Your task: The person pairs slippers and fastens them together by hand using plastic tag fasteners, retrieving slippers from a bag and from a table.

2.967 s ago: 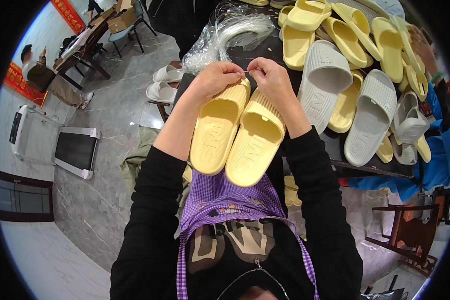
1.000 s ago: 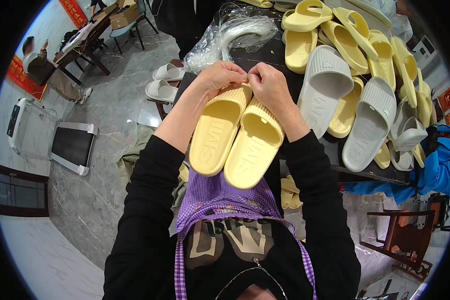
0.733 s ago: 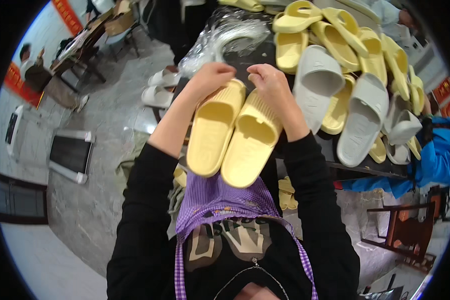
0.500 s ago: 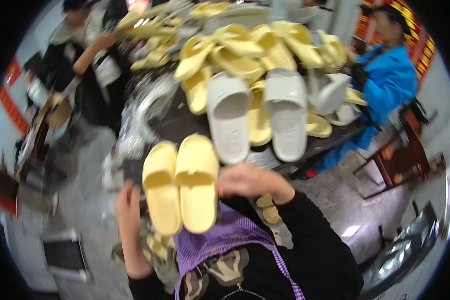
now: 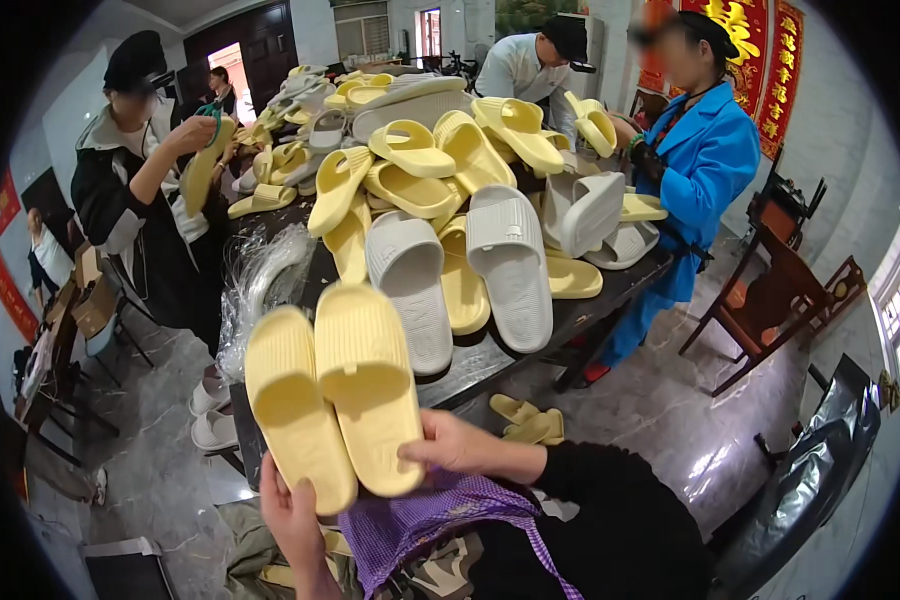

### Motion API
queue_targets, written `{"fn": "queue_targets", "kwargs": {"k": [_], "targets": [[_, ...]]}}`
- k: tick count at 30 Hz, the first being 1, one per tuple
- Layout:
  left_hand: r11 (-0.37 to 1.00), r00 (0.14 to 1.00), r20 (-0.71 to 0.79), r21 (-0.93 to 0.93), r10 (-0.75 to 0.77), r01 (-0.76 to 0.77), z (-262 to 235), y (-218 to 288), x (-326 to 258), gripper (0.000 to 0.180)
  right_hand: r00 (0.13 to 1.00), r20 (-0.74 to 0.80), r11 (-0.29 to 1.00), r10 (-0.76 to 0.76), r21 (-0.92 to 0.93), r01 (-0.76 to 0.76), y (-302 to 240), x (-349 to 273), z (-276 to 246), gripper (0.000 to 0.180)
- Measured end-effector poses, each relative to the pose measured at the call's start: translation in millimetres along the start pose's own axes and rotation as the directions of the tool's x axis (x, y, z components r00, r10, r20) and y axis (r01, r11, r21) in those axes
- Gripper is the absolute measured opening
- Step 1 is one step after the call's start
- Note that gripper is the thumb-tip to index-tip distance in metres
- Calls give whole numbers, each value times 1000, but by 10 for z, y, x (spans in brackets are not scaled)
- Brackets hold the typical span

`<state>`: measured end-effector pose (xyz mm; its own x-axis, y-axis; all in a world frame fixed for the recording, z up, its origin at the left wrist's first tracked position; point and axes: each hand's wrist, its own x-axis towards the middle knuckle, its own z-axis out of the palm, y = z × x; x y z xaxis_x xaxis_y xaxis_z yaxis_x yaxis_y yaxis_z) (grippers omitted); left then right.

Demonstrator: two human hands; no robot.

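Two yellow ribbed slide slippers stand side by side in front of me, toes away and soles toward me. My left hand (image 5: pixel 292 515) grips the heel of the left yellow slipper (image 5: pixel 305 435), with the thumb on its footbed. Around the heel edge of the right yellow slipper (image 5: pixel 378 425), my right hand (image 5: pixel 460 442) is closed, its thumb on top and its other fingers partly hidden beneath. Just beyond lie a grey slipper (image 5: pixel 410 290) and another grey slipper (image 5: pixel 510 270), resting against a heap of yellow slippers (image 5: pixel 470 150) on the dark table (image 5: pixel 470 375).
Clear plastic wrap (image 5: pixel 265 275) lies at the table's left edge. A person in black (image 5: pixel 135 210) holds a slipper at left; a person in blue (image 5: pixel 705 150) stands at right. Yellow slippers (image 5: pixel 530 420) lie on the floor, near a wooden chair (image 5: pixel 775 300).
Both hands have moved from beside the yellow pair down to the heels and closed on them. The pair sits lower and farther left in view, which has also shifted.
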<state>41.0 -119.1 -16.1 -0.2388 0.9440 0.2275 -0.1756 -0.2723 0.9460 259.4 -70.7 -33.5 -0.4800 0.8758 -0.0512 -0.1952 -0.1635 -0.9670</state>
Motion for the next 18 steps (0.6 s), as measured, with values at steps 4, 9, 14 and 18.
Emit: {"fn": "queue_targets", "kwargs": {"k": [4, 9, 14, 18], "targets": [[969, 959, 192, 92, 207, -228, 546, 359, 688, 48, 984, -122, 973, -131, -205, 104, -867, 189, -326, 28], [958, 879, 427, 87, 212, -273, 1428, 822, 2558, 41, 851, -368, 926, -375, -198, 322, -2332, 1014, -1146, 37], [912, 862, 418, 155, 288, -379, 1700, 794, 2392, 34, 824, -429, 925, -371, -98, 366, -2305, 1226, -1714, 53], [916, 692, 720, 242, 52, -320, 900, 467, 1697, 27, 916, -256, 941, -308, -225, 253, -1499, 898, -1446, 42]]}}
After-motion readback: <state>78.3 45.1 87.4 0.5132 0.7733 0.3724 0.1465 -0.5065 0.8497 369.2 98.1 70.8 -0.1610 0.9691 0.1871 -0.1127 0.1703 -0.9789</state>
